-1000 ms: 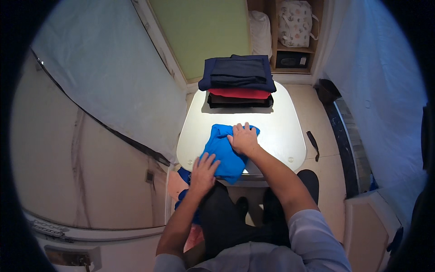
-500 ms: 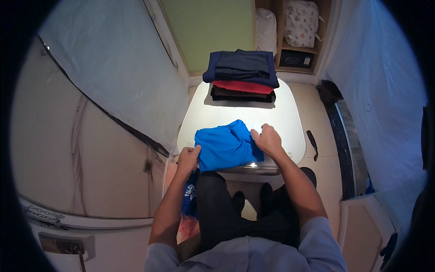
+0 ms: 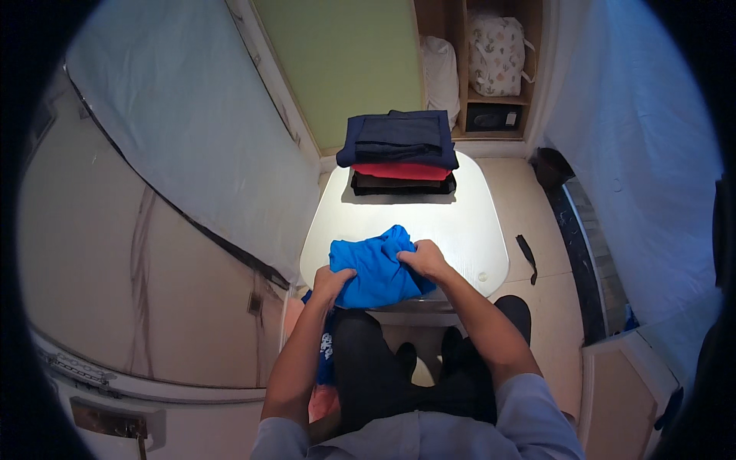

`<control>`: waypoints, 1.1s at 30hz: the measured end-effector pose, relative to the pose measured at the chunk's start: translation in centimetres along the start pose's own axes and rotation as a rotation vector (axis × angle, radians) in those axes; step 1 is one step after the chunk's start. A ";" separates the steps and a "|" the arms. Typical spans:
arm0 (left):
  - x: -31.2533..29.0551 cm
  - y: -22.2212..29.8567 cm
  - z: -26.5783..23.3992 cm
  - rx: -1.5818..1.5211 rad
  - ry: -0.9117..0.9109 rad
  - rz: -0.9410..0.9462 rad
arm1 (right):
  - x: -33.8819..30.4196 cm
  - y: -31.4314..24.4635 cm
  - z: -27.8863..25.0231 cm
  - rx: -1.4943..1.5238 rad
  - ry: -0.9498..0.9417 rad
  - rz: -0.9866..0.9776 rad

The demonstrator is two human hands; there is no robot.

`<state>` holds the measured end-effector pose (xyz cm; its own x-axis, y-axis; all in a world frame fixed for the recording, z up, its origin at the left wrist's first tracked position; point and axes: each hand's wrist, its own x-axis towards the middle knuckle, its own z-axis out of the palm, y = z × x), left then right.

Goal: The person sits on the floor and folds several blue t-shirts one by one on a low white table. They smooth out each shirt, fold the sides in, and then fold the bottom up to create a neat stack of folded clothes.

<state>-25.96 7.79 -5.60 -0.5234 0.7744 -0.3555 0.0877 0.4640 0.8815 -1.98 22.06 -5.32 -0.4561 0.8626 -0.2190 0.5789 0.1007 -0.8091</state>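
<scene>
A bright blue garment (image 3: pixel 376 274) lies bunched and partly folded at the near edge of the white table (image 3: pixel 391 213). My left hand (image 3: pixel 331 284) grips its left side, with the thumb on top and the fingers under the cloth. Closed on the cloth at the garment's upper right is my right hand (image 3: pixel 423 259), its thumb pressed into the folds. Farther back on the table stands a stack of folded clothes, with dark navy trousers (image 3: pixel 399 139) on top, a red piece (image 3: pixel 402 171) below, and brown and black pieces at the bottom.
Beside my left leg hangs a dark blue cloth with white print (image 3: pixel 326 349), next to pink fabric (image 3: pixel 323 402). A dark strap-like thing (image 3: pixel 527 258) lies on the floor at right. Shelves behind hold a patterned bag (image 3: pixel 497 60); plastic sheeting (image 3: pixel 192 130) hangs at the left.
My right hand has moved left onto the garment and closed on it. My left hand has shifted inward, its thumb now over the cloth. The view has tilted up slightly.
</scene>
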 end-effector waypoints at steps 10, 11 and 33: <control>-0.3 3.3 0.7 -0.513 -0.114 0.200 | -0.5 0.8 -1.9 0.372 0.039 -0.150; -0.3 4.9 0.1 -0.448 -0.111 0.223 | -1.3 -1.5 -3.5 0.473 0.031 -0.152; 21.8 29.4 5.0 0.500 0.340 0.486 | 22.1 -10.5 -21.9 -0.480 0.570 -0.383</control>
<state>-30.55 40.50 10.95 -0.5527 0.8034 0.2215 0.7038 0.3076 0.6403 -3.36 50.87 10.30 -0.3431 0.8313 0.4372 0.7370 0.5269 -0.4234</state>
